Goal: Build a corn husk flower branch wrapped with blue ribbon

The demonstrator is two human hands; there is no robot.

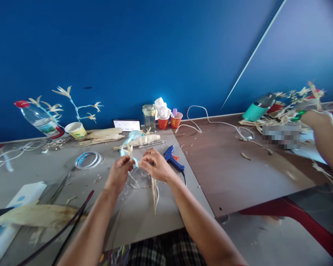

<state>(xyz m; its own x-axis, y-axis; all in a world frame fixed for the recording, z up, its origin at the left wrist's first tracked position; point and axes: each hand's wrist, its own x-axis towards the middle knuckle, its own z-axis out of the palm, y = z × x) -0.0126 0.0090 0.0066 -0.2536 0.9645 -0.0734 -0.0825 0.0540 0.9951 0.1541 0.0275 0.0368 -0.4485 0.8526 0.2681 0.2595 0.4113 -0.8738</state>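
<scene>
My left hand [121,169] is closed, thumb and fingers pinching the base of a small corn-husk flower [129,150] whose pale petals point upward. A strip of light blue tape [135,161] runs from the flower's base toward my right hand [155,164], whose fingers pinch together at the tape's end. Just behind lie a loop of light blue tape [133,137] and a rolled pale husk [147,140]. Below my hands, thin dry husk strips [154,195] rest on the table. To the right of my right hand lies a blue hot-glue gun [172,158].
A tape roll [88,160], a husk bundle [102,136], a yellow paper cup [76,130] with a finished flower branch and a tilted bottle [41,120] stand left. Red cups [176,120], a jar [149,118] and a phone [127,125] line the wall. Another person's hand [318,120] works at right.
</scene>
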